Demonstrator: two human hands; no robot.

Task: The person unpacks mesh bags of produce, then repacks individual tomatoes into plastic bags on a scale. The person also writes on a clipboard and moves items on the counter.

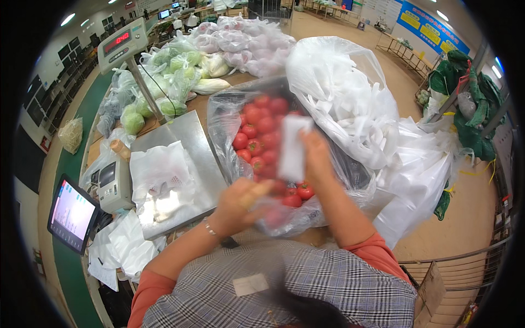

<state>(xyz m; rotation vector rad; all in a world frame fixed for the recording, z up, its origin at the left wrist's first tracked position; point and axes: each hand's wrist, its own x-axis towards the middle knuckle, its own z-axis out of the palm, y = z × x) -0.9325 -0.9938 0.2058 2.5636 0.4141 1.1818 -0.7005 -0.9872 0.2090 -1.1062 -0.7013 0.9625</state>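
Observation:
Red tomatoes (262, 131) lie in a crate lined with clear plastic film (221, 110), straight before me. My right hand (316, 156) grips a folded white plastic bag (293, 147) over the tomatoes; both are blurred. My left hand (242, 203) is at the crate's near left corner, its fingers blurred, and I cannot tell whether it holds anything. To the left, a white plastic bag (160, 168) lies on the steel platform of a scale (192, 135). The scale's display (122, 41) stands on a post with red digits lit.
Bagged green vegetables (172, 65) and other filled bags (246, 37) are piled beyond the scale. A large bag of white plastic bags (348, 94) leans over the crate's right side. A label printer (112, 184) and a touch screen (74, 213) stand at left.

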